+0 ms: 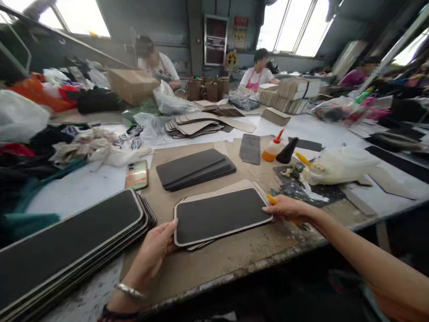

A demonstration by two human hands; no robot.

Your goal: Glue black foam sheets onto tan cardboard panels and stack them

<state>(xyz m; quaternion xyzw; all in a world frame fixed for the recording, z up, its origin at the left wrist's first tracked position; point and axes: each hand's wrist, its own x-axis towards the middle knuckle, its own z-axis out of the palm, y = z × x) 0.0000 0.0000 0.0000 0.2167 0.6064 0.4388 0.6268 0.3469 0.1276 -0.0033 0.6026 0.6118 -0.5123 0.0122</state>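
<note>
A black rounded board with a pale border (223, 217) lies on top of a small stack of similar boards, whose beige edges show behind and below it. My left hand (157, 245) pinches its left end, thumb on top and fingers underneath. At the right end, my right hand (291, 208) grips the edge. A yellow stick-like tool (271, 199) also passes through that hand; its kind is hidden by the fingers. Just behind lie several plain dark panels (196, 167). To the left of my left hand stands a tall pile of black boards with pale borders (77, 228).
A phone (136, 175) lies left of the dark panels. Behind right stand a red-tipped glue bottle (273, 147), a black cone-shaped object (287, 151) and a plastic bag (345, 165) beside a glue-smeared patch. Beige boards (196, 125) are piled farther back. Several people sit beyond.
</note>
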